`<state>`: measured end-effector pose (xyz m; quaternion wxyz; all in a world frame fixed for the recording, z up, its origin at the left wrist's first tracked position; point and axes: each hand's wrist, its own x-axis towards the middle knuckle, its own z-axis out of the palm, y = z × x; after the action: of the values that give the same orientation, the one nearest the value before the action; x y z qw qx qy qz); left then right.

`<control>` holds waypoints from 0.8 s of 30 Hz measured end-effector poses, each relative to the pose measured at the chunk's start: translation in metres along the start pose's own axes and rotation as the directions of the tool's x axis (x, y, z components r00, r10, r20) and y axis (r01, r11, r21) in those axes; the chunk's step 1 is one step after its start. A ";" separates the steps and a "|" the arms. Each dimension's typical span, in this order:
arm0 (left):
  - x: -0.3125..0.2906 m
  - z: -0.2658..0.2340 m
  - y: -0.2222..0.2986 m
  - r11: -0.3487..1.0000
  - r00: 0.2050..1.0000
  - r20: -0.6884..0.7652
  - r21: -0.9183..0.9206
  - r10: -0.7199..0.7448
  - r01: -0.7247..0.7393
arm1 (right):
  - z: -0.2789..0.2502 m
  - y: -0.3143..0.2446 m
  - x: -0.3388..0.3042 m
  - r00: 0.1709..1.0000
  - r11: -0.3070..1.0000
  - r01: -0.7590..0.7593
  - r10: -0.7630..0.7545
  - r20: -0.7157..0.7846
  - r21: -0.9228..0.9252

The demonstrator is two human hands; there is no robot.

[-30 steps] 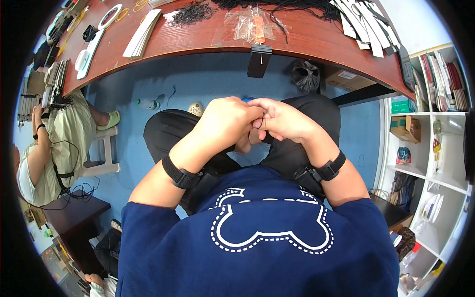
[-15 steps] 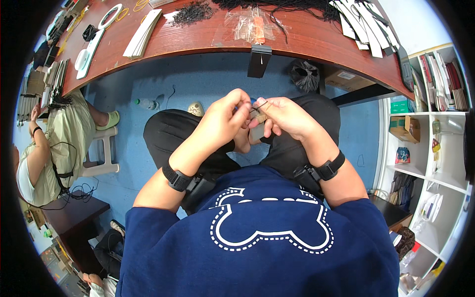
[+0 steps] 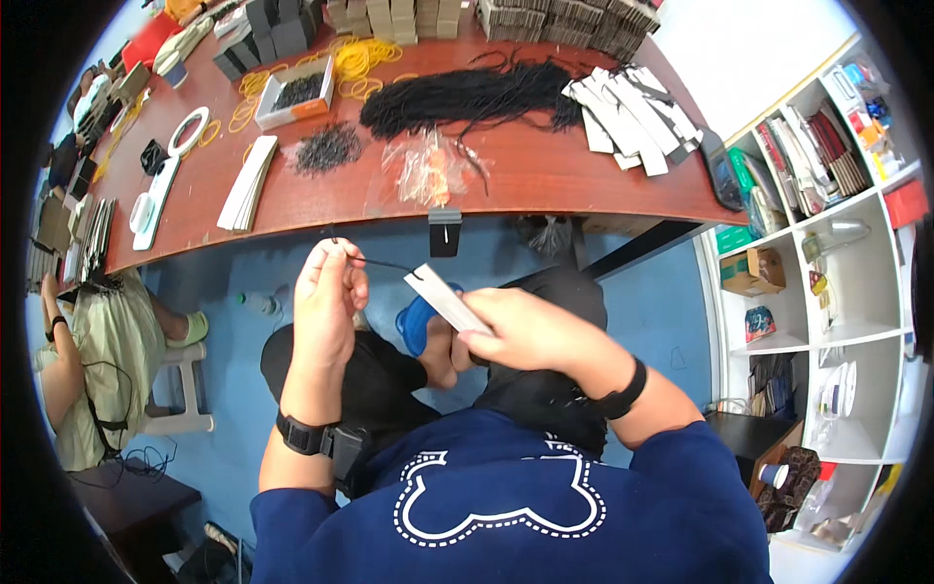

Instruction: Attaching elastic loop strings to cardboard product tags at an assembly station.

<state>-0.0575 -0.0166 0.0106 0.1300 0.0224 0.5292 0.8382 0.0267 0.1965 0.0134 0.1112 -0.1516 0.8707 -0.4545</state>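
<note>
My right hand grips a narrow pale card tag by its lower end, above my lap. A thin black cord comes off the tag's upper end and runs left, stretched nearly straight. My left hand pinches the cord's other end between thumb and fingertips. Both hands are below the table's front edge. On the table lie a bundle of black cords, a spread pile of white tags and a neat stack of white strips.
The red-brown table spans the front, with a black bracket on its edge. Clear plastic wrap, small black pieces, an open box and yellow rubber bands lie there. Another person sits left; white shelves stand right.
My hands have drawn apart, the left one moving left with the cord's end. The tag now shows in my right hand. The view has tilted up, showing more of the table.
</note>
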 end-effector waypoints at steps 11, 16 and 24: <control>0.063 -0.060 0.086 -0.095 0.755 0.134 0.991 0.641 -0.095 | -0.245 0.080 0.007 0.588 0.634 -0.566 -0.136 -0.797 -0.527; 0.076 -0.077 0.085 -0.169 0.830 0.070 0.985 0.553 0.029 | -0.210 0.066 0.011 0.532 0.402 -0.758 -0.076 -0.843 -0.514; 0.054 -0.035 0.077 0.085 0.669 0.153 0.947 0.728 -0.308 | -0.152 0.026 0.013 0.609 0.785 -0.266 -0.313 -0.729 -0.560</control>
<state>-0.1304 -0.0655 0.0582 -0.3218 0.1285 0.8715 0.3470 -0.0398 0.3214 0.0764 -0.3481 0.0256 0.9229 -0.1627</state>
